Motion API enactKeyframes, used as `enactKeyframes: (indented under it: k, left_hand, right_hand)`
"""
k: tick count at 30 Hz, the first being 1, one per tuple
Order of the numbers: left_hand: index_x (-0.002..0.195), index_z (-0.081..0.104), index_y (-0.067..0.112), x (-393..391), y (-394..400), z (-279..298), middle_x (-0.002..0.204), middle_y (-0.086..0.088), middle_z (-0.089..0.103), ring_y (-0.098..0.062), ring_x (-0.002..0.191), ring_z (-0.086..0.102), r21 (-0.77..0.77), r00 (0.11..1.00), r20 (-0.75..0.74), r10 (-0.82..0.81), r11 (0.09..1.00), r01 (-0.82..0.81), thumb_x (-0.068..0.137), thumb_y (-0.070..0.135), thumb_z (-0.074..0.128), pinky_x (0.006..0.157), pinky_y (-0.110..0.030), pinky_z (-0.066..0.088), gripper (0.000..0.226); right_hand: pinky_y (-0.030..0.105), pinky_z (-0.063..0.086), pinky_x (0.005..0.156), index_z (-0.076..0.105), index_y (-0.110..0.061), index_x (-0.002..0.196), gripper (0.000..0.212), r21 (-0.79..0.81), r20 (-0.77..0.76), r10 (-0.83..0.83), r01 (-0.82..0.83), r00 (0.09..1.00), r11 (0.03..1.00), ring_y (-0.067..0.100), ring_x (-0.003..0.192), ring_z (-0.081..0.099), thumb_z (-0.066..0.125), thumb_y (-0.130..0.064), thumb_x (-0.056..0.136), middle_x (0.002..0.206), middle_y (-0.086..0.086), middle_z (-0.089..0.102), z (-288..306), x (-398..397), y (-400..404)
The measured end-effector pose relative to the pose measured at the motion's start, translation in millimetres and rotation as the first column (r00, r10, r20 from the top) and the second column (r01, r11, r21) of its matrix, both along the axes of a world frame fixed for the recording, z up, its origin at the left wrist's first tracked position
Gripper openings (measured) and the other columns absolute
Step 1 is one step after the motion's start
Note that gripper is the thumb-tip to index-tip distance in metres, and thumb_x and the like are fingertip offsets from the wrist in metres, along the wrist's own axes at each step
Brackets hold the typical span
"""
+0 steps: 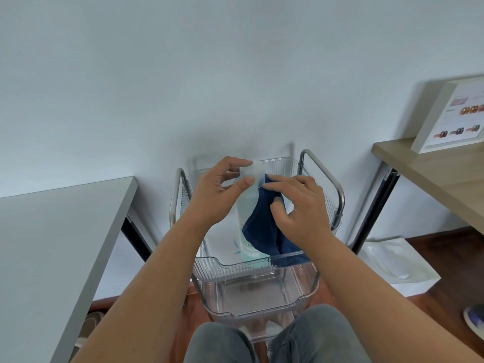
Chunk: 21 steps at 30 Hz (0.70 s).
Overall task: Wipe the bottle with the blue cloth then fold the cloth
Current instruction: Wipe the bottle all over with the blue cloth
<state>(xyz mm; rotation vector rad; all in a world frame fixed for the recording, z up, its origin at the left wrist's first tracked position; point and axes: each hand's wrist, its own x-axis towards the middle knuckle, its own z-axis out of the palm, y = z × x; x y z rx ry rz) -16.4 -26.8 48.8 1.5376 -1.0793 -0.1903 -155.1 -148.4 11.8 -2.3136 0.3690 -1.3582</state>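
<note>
Head view: the bottle [247, 218] stands upright in the clear cart's top tray [235, 268], toward its near edge. The left hand [217, 189] pinches its cap to steady it, while the right hand [296, 205] presses the blue cloth [262, 231] against its side, likely wiping.

Both forearms bare, reaching forward and converging at centre. Left hand [218, 191] raised, palm turned inward, thumb and forefinger curled into a pinch at the top, remaining fingers loosely bent behind. Right hand [298, 205] just beside it, back toward the camera, fingers curled downward and gripping, forefinger extended toward the left hand. Knees in grey trousers below.
</note>
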Motion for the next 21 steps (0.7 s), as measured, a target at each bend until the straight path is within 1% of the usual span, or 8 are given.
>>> enactKeyframes:
  k: [3,5,6,10,13,16,18,21]
  left_hand:
    - [0.1,0.064,0.053,0.9,-0.3,-1.0,0.104,0.017,0.065,-0.005,0.105,0.064,0.007,1.0,-0.008,0.012,1.0,-0.012,0.087,0.034,0.072,0.077,-0.009,0.048,0.024]
    - [0.1,0.064,0.053,0.4,-0.7,-0.9,0.101,0.019,0.066,-0.002,0.103,0.064,0.01,1.0,-0.011,0.021,1.0,-0.021,0.088,0.034,0.072,0.076,-0.008,0.047,0.025]
    - [0.1,0.064,0.053,-0.1,-0.6,-0.8,0.101,0.02,0.066,-0.002,0.103,0.064,0.012,1.0,-0.012,0.021,1.0,-0.021,0.088,0.034,0.072,0.076,-0.008,0.047,0.025]
    - [0.105,0.063,0.051,-6.6,2.4,-1.4,0.106,0.021,0.065,-0.001,0.108,0.062,0.026,0.999,-0.015,0.036,0.999,-0.036,0.09,0.032,0.07,0.081,-0.013,0.049,0.025]
    - [0.121,0.053,0.053,-20.8,3.5,-10.0,0.119,0.018,0.056,0.002,0.116,0.053,0.068,0.988,0.086,0.128,0.989,-0.134,0.092,0.034,0.066,0.091,-0.023,0.046,0.037]
    - [0.133,0.034,0.06,-40.3,1.9,-19.8,0.131,0.013,0.044,0.019,0.116,0.04,0.113,0.969,0.152,0.194,0.971,-0.212,0.089,0.049,0.064,0.086,-0.012,0.036,0.055]
    - [0.136,0.027,0.062,-47.8,-0.3,-23.0,0.134,0.011,0.044,0.011,0.115,0.046,0.114,0.974,0.107,0.201,0.97,-0.213,0.088,0.051,0.065,0.083,-0.013,0.039,0.062]
    - [0.134,0.029,0.062,-50.5,-5.0,-24.4,0.131,0.009,0.05,-0.01,0.114,0.055,0.073,0.978,0.053,0.204,0.976,-0.208,0.085,0.044,0.071,0.085,-0.024,0.049,0.067]
  right_hand:
    - [0.026,0.038,0.094,0.074,-0.022,0.096,0.03,0.093,0.008,0.063,-0.063,0.998,0.994,0.011,0.1,0.05,0.052,-0.013,0.077,0.109,-0.018,0.068,0.8,5.0,-8.7]
    - [0.012,0.032,0.092,0.074,-0.025,0.094,0.03,0.185,0.002,0.102,-0.101,0.995,0.977,0.006,0.098,0.048,0.049,-0.02,0.078,0.105,-0.027,0.065,3.8,8.3,-13.6]
    - [0.01,0.032,0.091,0.074,-0.028,0.093,0.03,0.234,-0.006,0.119,-0.115,0.993,0.965,0.006,0.098,0.048,0.048,-0.023,0.079,0.103,-0.032,0.064,5.4,9.9,-15.3]
    - [0.021,0.039,0.089,0.072,-0.042,0.089,0.018,0.453,0.029,0.224,-0.212,0.974,0.866,0.005,0.108,0.053,0.056,-0.034,0.084,0.101,-0.031,0.068,8.3,12.8,-17.9]
    - [0.03,0.043,0.094,0.07,-0.045,0.104,0.02,0.551,0.017,0.314,-0.271,0.949,0.789,0.007,0.114,0.056,0.06,-0.039,0.087,0.11,-0.027,0.067,5.1,11.5,-17.8]
    - [0.023,0.048,0.092,0.068,-0.042,0.114,0.026,0.662,0.067,0.429,-0.362,0.901,0.657,0.004,0.113,0.059,0.059,-0.029,0.094,0.115,-0.02,0.068,3.1,10.8,-18.9]
    - [0.016,0.045,0.09,0.067,-0.038,0.117,0.027,0.69,0.086,0.465,-0.39,0.881,0.61,-0.002,0.114,0.057,0.057,-0.024,0.095,0.119,-0.02,0.067,3.6,11.3,-20.7]
    - [0.021,0.042,0.099,0.066,-0.037,0.119,0.029,0.695,0.061,0.482,-0.384,0.874,0.608,-0.002,0.118,0.055,0.055,-0.023,0.096,0.122,-0.019,0.065,3.6,12.7,-24.1]
